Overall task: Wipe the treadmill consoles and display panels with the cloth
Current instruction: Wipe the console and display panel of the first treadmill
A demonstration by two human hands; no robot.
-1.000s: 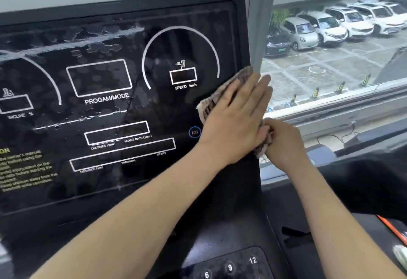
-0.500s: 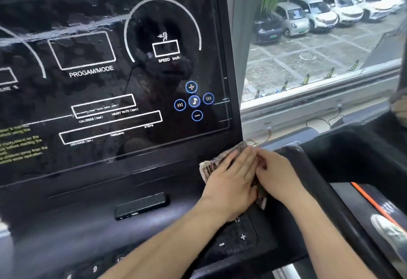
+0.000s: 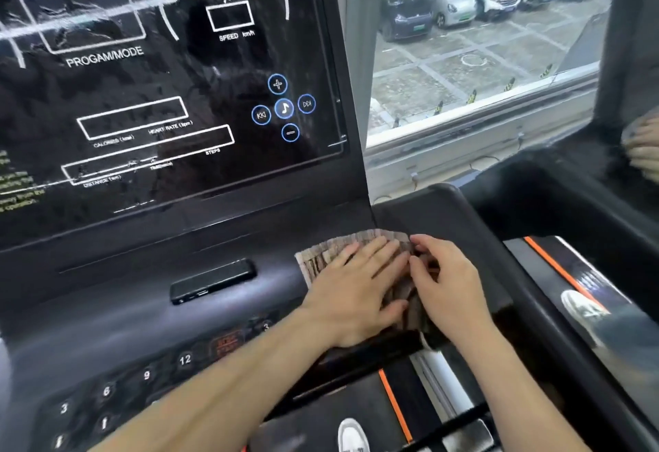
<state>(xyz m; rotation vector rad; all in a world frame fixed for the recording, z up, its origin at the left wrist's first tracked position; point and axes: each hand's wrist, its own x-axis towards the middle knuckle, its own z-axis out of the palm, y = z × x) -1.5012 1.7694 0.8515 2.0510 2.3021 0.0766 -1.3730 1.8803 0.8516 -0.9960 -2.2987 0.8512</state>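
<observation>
1. Hands first: the left hand [image 3: 356,291] lies flat with its fingers straight and slightly spread, pressing down on the cloth [image 3: 321,255]. The right hand [image 3: 449,287] sits just beside it, fingers curled over the cloth's bunched right edge.
2. Above them stands the display panel [image 3: 160,94], tilted back, black and glossy. It has white outlined boxes and labels such as SPEED and PROGAM/MODE, and pale streaks run across its upper left.
3. Below the panel, the console [image 3: 142,326] slopes toward the person, with white number keys [image 3: 184,360] along its near edge.
4. The brownish, striped cloth rests on the right end of the console surface, just under the panel's lower right corner.
5. A slim black device [image 3: 213,281] lies on the console, left of the cloth and apart from it.
6. Five round blue-ringed buttons [image 3: 284,108] cluster at the panel's lower right.
</observation>
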